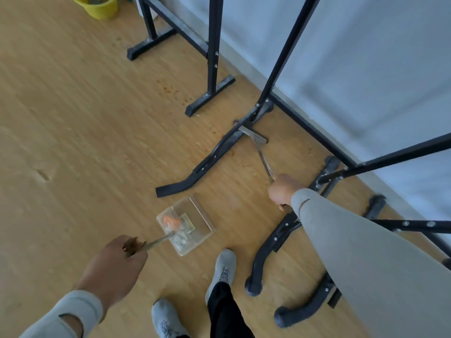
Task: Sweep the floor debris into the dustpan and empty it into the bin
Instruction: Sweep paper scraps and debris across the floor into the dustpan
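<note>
Standing among black metal frames (214,69), the person's right hand (280,191) grips a long, stiff broom (253,136) reaching under one frame. The left hand (119,264) grips the thin handle of the clear dustpan (188,225) resting on the floor, debris (174,224) inside; it looks light and tippy, best carried level to the yellow bin (100,7), far off.

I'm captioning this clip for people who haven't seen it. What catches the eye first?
Two hands with long handles: the left hand holds the clear dustpan, with orange and pale debris inside, near the feet. The right hand pushes the broom head against the black metal frames. A yellow bucket stands top left.
</note>
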